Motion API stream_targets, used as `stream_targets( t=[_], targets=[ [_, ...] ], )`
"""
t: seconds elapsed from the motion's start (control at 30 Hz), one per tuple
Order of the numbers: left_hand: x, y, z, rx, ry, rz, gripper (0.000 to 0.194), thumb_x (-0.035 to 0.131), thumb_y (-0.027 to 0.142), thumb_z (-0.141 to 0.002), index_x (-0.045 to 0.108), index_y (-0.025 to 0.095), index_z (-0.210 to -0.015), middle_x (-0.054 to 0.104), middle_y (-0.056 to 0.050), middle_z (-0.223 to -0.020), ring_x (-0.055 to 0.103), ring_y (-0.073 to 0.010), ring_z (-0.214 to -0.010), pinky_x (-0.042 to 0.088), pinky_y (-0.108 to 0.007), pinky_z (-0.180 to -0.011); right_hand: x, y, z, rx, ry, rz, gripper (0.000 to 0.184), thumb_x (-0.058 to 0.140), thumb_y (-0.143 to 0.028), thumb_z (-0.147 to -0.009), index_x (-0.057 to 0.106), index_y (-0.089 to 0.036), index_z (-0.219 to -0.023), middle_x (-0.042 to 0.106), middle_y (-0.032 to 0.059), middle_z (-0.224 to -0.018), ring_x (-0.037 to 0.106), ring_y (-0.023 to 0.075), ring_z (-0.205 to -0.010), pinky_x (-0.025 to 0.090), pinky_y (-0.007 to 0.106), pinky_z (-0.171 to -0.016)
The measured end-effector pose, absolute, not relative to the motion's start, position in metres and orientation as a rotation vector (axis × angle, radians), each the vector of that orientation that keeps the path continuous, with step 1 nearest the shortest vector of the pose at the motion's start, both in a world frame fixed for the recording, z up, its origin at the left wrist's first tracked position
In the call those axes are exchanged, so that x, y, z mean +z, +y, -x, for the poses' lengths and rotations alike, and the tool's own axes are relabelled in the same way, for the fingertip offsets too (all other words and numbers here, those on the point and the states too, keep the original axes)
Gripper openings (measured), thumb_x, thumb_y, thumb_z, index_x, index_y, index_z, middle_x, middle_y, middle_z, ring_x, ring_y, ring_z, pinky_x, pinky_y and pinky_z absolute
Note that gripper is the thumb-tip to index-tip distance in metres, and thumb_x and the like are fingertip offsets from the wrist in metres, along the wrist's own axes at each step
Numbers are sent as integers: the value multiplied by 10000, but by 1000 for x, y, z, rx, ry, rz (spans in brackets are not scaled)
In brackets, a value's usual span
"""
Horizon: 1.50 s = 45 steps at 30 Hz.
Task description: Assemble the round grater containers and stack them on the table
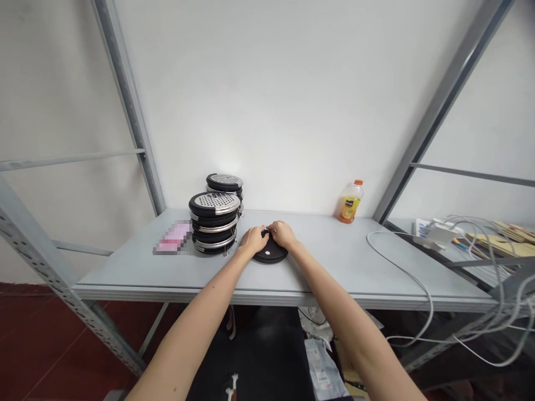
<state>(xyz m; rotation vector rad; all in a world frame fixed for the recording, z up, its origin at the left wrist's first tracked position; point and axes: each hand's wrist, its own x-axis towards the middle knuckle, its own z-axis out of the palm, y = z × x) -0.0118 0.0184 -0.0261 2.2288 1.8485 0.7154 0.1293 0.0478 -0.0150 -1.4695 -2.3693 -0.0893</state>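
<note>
A round black disc-shaped thing (271,257) with a small white oval mark lies flat on the table in front of me; its exact kind I cannot make out. My left hand (254,240) grips its upper left edge with bent fingers. At the upper right edge, my right hand (282,234) is closed on the same disc, and the fingertips of both hands nearly meet at the far rim. Left of my hands stands a stack of round black-and-silver pieces (214,223), the top one with a perforated silver face. A second similar stack (224,181) rises behind it.
An orange-capped juice bottle (350,204) stands at the back right, close to the wall. A blurred pink item (173,238) lies left of the stacks. A white cable (412,274) crosses the right side and hangs over the edge. Grey metal posts (129,106) frame the table (334,262).
</note>
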Motion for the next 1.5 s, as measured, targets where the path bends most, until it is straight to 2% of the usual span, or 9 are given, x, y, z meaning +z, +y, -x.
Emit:
stream_targets(
  t=[0.13,0.27,0.47,0.6,0.83,1.3,1.5],
  targets=[
    [-23,21,11,699,1868,-2209,428,544,374,-875,574,198,-1264,625,-107,-1249,563,-231,-1185,422,-288,-960,-17,54,-131,-95,-2421,1406,349,425,-113,-863,717,-203,-1033,706,76,-1010,630,178,-916,410,232,-774],
    [-14,22,9,663,1894,-2190,387,606,372,-817,643,207,-1165,668,-114,-1169,609,-255,-1111,456,-295,-890,-16,56,-132,-122,-2472,1418,346,428,-99,-846,720,-206,-997,702,77,-981,626,178,-904,394,230,-734],
    [-13,16,4,648,1945,-2192,300,542,336,-833,679,233,-1080,708,-102,-1048,655,-251,-997,482,-288,-799,-14,54,-130,-154,-2491,1419,322,432,-110,-849,720,-207,-959,689,69,-965,622,170,-873,380,229,-703],
    [-14,16,3,621,1974,-2210,297,535,338,-828,681,221,-1059,702,-117,-1043,649,-263,-1003,484,-308,-816,-12,52,-128,-159,-2527,1420,310,443,-119,-853,717,-204,-969,684,73,-968,622,173,-882,383,231,-707],
    [-13,19,0,562,2002,-2240,311,528,335,-838,662,216,-1092,687,-119,-1069,629,-264,-1049,477,-327,-870,-6,46,-126,-168,-2558,1441,292,450,-139,-867,716,-170,-983,676,105,-994,623,187,-909,398,237,-732],
    [-9,18,-1,491,1971,-2306,331,510,360,-846,665,211,-1097,687,-133,-1062,634,-286,-1032,483,-341,-854,-9,47,-128,-161,-2553,1449,312,463,-123,-858,717,-185,-1029,669,106,-984,623,191,-894,405,247,-742],
    [-8,16,0,473,1971,-2309,346,512,375,-853,648,242,-1142,689,-112,-1069,636,-279,-1030,477,-341,-853,-11,46,-127,-168,-2518,1469,279,469,-135,-860,722,-163,-975,674,116,-989,627,194,-881,403,248,-733]
  ],
)
